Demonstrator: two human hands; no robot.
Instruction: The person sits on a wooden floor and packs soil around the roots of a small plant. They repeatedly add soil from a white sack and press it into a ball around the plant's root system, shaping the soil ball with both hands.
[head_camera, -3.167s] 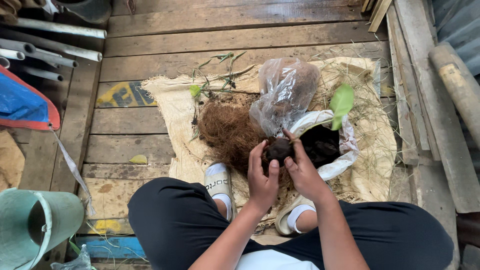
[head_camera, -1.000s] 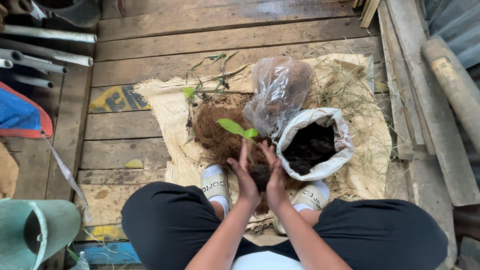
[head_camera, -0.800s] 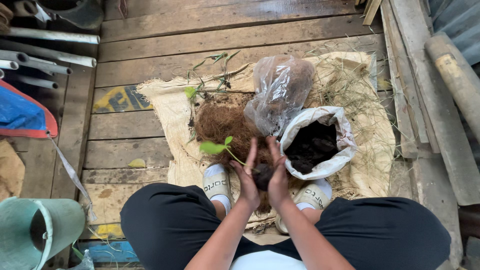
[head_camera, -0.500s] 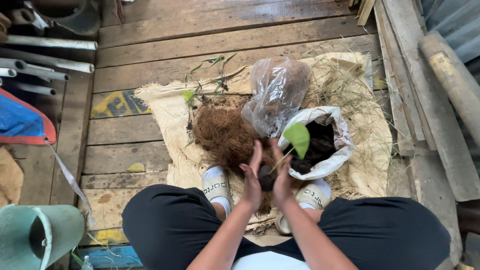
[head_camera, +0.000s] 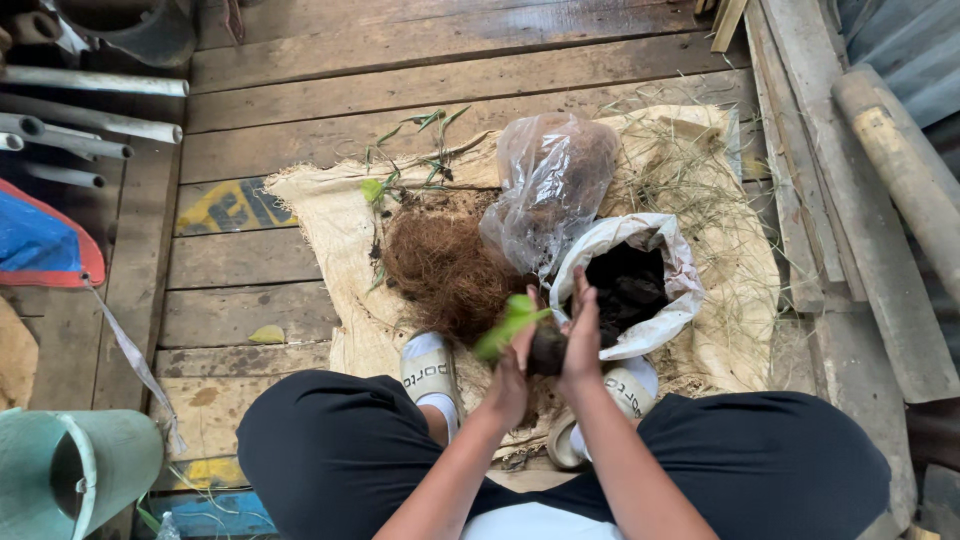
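While the burlap sheet spreads across the plank floor and carries everything else, the work itself sits small at its near edge. On the sheet lie a heap of brown coconut fibre, a crumpled clear plastic bag and a white sack of dark soil with its rim rolled down. Just in front of the sack, the left hand and right hand are pressed together, palms cupping a dark root ball between them. A small green seedling juts out to the left (blurred, so its leaves are hard to count). The ball looks light, damp and crumbly; squeezing hard would likely break it. Support belongs under and around the soil, never on the soft, easily snapped stem.
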